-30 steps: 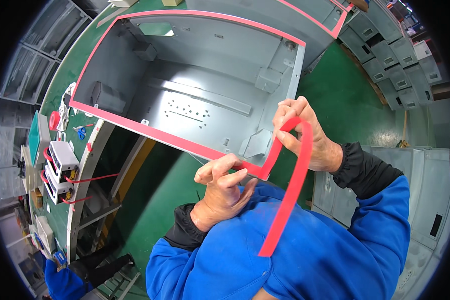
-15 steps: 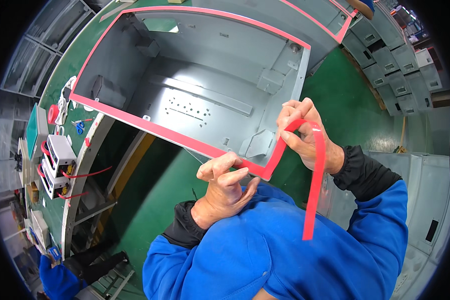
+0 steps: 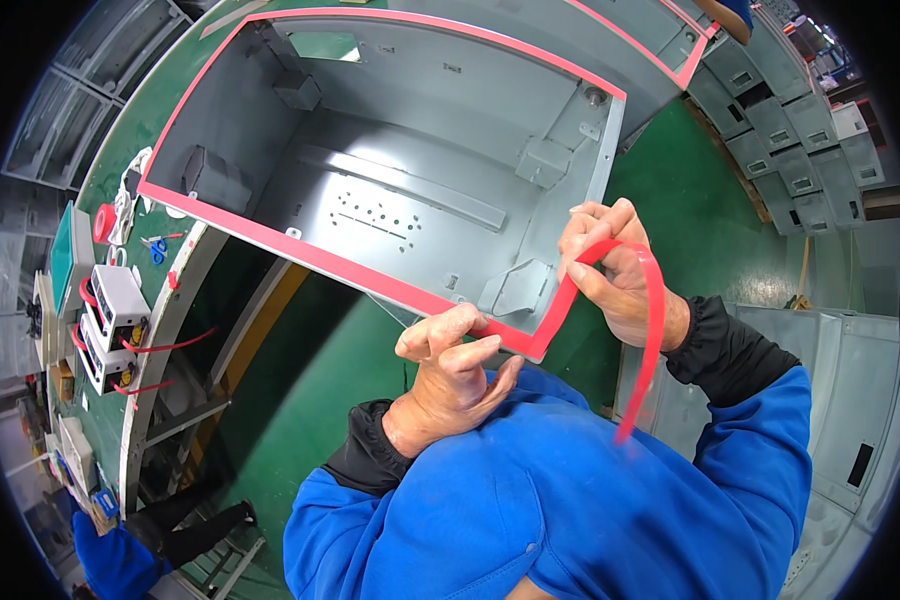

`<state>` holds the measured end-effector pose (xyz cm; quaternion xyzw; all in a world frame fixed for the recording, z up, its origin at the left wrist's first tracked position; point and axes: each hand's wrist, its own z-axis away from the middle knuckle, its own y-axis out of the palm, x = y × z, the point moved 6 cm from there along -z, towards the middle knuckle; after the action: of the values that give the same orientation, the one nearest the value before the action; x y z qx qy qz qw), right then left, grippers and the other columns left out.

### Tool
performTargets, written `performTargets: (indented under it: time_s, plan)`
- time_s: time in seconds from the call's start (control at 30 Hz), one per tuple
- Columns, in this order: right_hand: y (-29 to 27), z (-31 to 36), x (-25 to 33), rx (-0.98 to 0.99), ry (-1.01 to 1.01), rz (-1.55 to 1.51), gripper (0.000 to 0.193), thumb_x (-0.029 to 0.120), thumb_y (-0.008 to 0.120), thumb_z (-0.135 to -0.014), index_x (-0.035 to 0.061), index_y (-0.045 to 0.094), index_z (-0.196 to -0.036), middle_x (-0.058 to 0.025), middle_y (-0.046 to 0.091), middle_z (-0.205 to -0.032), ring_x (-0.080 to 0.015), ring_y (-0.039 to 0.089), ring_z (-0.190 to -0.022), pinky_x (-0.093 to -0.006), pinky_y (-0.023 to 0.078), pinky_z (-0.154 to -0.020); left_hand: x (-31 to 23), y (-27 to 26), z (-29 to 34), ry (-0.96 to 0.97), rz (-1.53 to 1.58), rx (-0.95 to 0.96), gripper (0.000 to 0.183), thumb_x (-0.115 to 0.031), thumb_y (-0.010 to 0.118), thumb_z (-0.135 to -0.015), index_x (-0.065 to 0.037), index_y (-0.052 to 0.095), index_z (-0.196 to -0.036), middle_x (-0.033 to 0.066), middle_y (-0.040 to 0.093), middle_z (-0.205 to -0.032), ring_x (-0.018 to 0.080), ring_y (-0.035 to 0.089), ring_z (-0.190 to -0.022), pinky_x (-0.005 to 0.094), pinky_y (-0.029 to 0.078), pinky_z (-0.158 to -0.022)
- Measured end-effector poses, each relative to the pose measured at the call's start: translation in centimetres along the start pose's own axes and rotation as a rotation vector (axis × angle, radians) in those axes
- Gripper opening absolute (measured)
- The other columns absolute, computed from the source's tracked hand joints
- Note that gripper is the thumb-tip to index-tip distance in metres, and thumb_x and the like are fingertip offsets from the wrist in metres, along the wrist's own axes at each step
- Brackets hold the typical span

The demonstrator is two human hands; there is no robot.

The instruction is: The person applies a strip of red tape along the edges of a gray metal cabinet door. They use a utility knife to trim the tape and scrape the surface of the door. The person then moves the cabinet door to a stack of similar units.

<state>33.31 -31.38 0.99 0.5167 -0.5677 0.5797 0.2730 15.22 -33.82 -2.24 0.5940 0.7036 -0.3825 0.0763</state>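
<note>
A grey metal box (image 3: 410, 160) lies open side up in front of me, with red tape (image 3: 340, 262) along its rim. Close to the box's near corner, my left hand (image 3: 450, 365) has curled fingers against the taped rim. To the right of that corner, my right hand (image 3: 615, 270) pinches the red strip between thumb and fingers, on the short right edge. From there the strip loops over the hand, and its free end hangs down in front of my blue sleeve. Beyond my right hand, that edge looks bare grey metal. What lies under my left fingertips is hidden.
On the green table at left are blue scissors (image 3: 157, 248), a red tape roll (image 3: 104, 223) and white devices (image 3: 120, 300) with red cords. Another red-edged box (image 3: 620, 50) stands behind. Grey boxes (image 3: 800, 150) are stacked at right. A person in blue (image 3: 120, 560) is at lower left.
The tape's free end has swung up and slightly to the right, its loop bowing outward. My right hand has shifted slightly right; my left hand has stayed almost in place.
</note>
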Motion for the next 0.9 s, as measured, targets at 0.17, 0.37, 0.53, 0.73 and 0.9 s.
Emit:
performTargets:
  time_s: [0.17,0.37,0.53,0.73,0.9]
  plan:
    - [0.0,-0.3,0.3,-0.065,-0.037,0.103,0.006,0.011,0.050,-0.087,0.0075,0.045,-0.086,-0.0004,0.047,-0.081,-0.0135,0.043,-0.085,-0.0364,0.028,-0.096,0.0,0.0,0.1,0.002,-0.014,0.006,0.061,-0.007,0.078,-0.057,-0.016,0.041,-0.105,0.0065,0.050,-0.094,0.0205,0.046,-0.087,0.0330,0.033,-0.076]
    - [-0.2,-0.1,0.1,-0.037,0.009,0.112,0.007,0.007,0.052,-0.085,0.0092,0.046,-0.088,0.0006,0.048,-0.083,-0.0151,0.040,-0.093,-0.0356,0.030,-0.095,-0.2,0.0,-0.1,-0.030,-0.026,0.016,0.055,-0.011,0.076,-0.060,-0.015,0.043,-0.103,0.0059,0.049,-0.095,0.0196,0.044,-0.088,0.0332,0.029,-0.079]
    - [-0.2,0.0,-0.1,-0.037,-0.052,0.020,0.013,0.003,0.053,-0.084,0.0085,0.044,-0.091,-0.0003,0.047,-0.087,-0.0165,0.042,-0.097,-0.0341,0.034,-0.092,-0.1,0.3,-0.2,-0.086,0.011,0.014,0.055,-0.011,0.078,-0.059,-0.018,0.044,-0.102,0.0033,0.046,-0.102,0.0161,0.044,-0.091,0.0329,0.025,-0.081]
    - [-0.3,0.0,0.1,-0.055,-0.092,0.041,0.017,0.002,0.051,-0.085,0.0078,0.039,-0.096,-0.0013,0.048,-0.086,-0.0155,0.043,-0.092,-0.0341,0.031,-0.094,-0.6,0.8,-0.4,-0.118,-0.078,0.000,0.052,-0.011,0.077,-0.060,-0.018,0.044,-0.100,0.0030,0.045,-0.099,0.0169,0.042,-0.091,0.0335,0.024,-0.082]
    - [-2.0,-1.2,-0.2,-0.114,-0.126,0.182,0.011,0.009,0.045,-0.087,0.0099,0.041,-0.077,-0.0032,0.058,-0.080,-0.0156,0.045,-0.089,-0.0392,0.025,-0.102,-0.6,0.7,-0.4,-0.148,-0.073,0.011,0.053,-0.011,0.077,-0.060,-0.021,0.043,-0.099,0.0015,0.043,-0.102,0.0152,0.045,-0.090,0.0348,0.024,-0.078]
